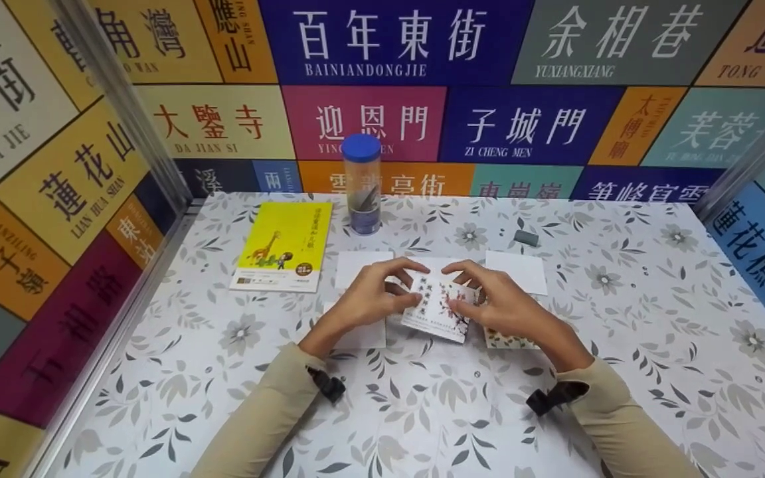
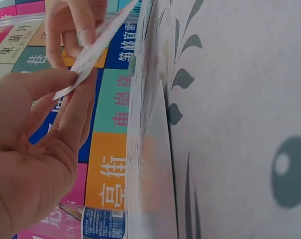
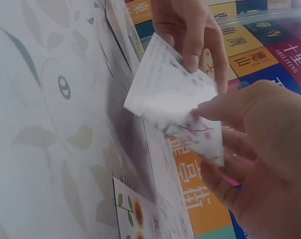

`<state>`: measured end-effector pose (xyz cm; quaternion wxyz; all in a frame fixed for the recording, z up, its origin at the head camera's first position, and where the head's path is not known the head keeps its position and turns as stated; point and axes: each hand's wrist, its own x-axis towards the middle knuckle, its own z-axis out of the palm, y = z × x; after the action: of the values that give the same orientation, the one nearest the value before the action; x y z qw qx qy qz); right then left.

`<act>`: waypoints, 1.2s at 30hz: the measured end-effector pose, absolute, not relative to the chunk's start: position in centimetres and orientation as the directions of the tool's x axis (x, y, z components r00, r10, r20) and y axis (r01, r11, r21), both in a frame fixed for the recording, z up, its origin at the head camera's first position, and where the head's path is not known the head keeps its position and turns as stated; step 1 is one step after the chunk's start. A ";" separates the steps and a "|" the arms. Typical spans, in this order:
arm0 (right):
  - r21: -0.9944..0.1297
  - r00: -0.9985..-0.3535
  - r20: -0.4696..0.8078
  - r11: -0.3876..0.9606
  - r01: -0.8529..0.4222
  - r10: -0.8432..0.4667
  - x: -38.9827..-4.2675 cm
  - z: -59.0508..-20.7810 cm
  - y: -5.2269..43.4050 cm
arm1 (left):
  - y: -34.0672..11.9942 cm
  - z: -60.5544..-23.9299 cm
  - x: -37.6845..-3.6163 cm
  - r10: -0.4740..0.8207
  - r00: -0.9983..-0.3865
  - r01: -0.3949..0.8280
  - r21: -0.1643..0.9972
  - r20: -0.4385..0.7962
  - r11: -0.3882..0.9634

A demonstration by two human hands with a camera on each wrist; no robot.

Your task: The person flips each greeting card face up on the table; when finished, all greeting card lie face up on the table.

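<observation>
Both hands hold one small flower-printed card just above the table's middle. My left hand pinches its left edge between thumb and fingers; the card shows edge-on in the left wrist view. My right hand pinches the right side, thumb on top of the card in the right wrist view. White blank cards lie flat under and around the hands, another to the right. A sunflower-printed card lies flat below the right hand.
A yellow booklet lies at the back left. A clear tube with a blue cap stands at the back centre. A small grey eraser-like block sits back right. Colourful sign walls close three sides of the floral tablecloth.
</observation>
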<state>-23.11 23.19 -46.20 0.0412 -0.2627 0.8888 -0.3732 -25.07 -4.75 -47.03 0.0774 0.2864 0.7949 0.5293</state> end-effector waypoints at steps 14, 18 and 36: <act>-0.487 -0.822 -0.022 0.724 -0.488 -0.569 -23.2 -47.2 23.9 | -4.5 -47.2 -24.2 0.519 -0.855 0.364 0.732 0.017 0.576; -0.477 -0.821 -0.039 0.732 -0.486 -0.570 -23.1 -47.3 24.1 | -4.1 -47.2 -23.7 0.516 -0.856 0.356 0.690 -0.029 0.630; -0.489 -0.842 -0.074 0.755 -0.437 -0.535 -23.5 -47.6 24.6 | -3.7 -47.5 -23.6 0.468 -0.878 0.304 0.645 -0.095 0.701</act>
<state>-23.52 24.58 -47.60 0.1052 -0.2608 0.9309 -0.2332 -23.57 -3.74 -47.52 0.1269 0.2114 0.9135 0.3236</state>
